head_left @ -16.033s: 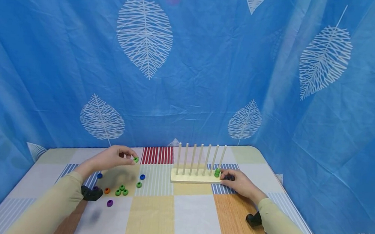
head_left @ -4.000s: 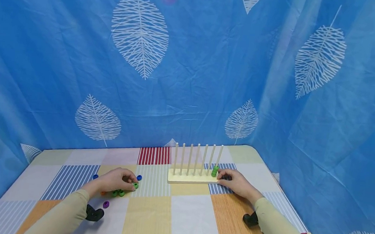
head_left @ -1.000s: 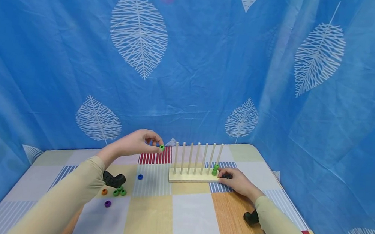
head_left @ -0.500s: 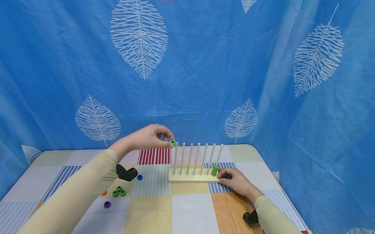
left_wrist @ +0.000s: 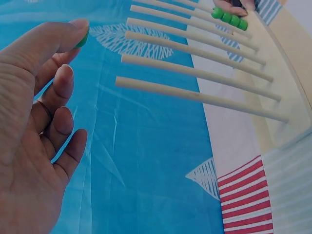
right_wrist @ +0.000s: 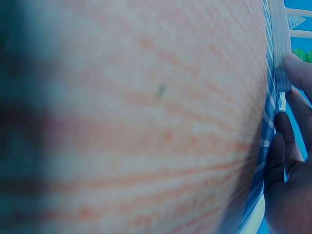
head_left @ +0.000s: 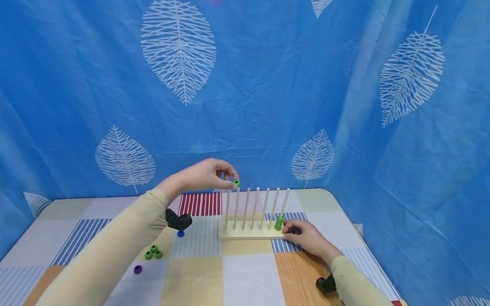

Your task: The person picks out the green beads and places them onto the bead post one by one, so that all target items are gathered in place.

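Hanging in the air above the peg board: one green bead (head_left: 236, 183), near the top of the second peg from the board's left end as the head view has it. Left wrist view shows it apart from the peg tips. Dark hole visible, facing up towards the head.

Left hand (head_left: 204, 174) pinches it between thumb and forefinger; other fingers loosely bent, off the bead.

Handling, my judgement: light, hard, smooth, rounded, likely to roll or slip if squeezed off-centre. Best held by opposite sides, hole uncovered. Not fragile by the look of it.

Peg board (head_left: 247, 236): pale, probably wood, long side roughly along the bench's back edge, right of middle. Seven slim upright pegs (head_left: 246, 208), seemingly stiff; sideways force could strain them. Base the better hold. Short stack of green beads (head_left: 279, 223) low on the rightmost peg.

Right hand (head_left: 309, 237) grips the board's right end, thumb and fingers at the corner, just beside that stack.

Towards the bench's left edge: three loose green beads (head_left: 153, 251) clustered, a purple bead (head_left: 138, 269) nearer the front edge, a blue bead (head_left: 180, 234) further back.

Bench (head_left: 255, 277) under a patchwork cloth; blue leaf-print curtain (head_left: 251, 89) beyond its back edge.
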Available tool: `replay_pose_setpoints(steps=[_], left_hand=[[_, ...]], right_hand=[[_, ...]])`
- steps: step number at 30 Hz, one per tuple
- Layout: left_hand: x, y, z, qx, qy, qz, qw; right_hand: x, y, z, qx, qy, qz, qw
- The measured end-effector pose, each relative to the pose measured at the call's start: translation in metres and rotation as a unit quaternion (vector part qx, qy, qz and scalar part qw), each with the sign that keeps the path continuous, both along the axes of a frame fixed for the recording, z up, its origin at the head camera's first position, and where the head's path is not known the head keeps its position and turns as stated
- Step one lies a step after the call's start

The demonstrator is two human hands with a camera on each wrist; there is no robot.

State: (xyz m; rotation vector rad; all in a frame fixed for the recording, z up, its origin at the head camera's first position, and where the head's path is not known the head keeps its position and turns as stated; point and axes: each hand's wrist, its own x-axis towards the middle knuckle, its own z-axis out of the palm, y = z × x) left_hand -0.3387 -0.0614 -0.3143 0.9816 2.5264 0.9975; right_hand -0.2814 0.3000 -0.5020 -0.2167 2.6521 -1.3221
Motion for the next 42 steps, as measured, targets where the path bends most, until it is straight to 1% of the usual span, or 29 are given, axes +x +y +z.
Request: replay_pose_setpoints(steps=[7, 14, 19, 25, 33, 42], left_hand=[[-0.005, 0.016, 0.005, 0.017, -0.016, -0.022, 0.9995], [-0.006, 0.039, 0.010, 0.019, -0.011, -0.047, 0.9987], [-0.007, 0.054, 0.010, 0.015, -0.007, -0.058, 0.9982], [-0.008, 0.068, 0.008, 0.006, -0.003, -0.066, 0.9978], [-0.009, 0.081, 0.008, 0.002, 0.001, -0.070, 0.9975], [-0.015, 0.095, 0.004, 0.005, -0.004, -0.071, 0.9975]], right_hand=[[0.000, 0.000, 0.001, 0.000, 0.003, 0.002, 1.0000], [0.001, 0.001, -0.001, 0.001, 0.002, 0.001, 1.0000], [0.001, 0.001, -0.001, 0.003, 0.006, 0.002, 1.0000], [0.001, 0.000, -0.001, 0.003, 0.005, 0.003, 1.0000], [-0.001, 0.000, -0.001, 0.011, 0.003, 0.002, 0.9999], [-0.001, 0.000, 0.001, 0.010, 0.002, 0.000, 0.9999]])
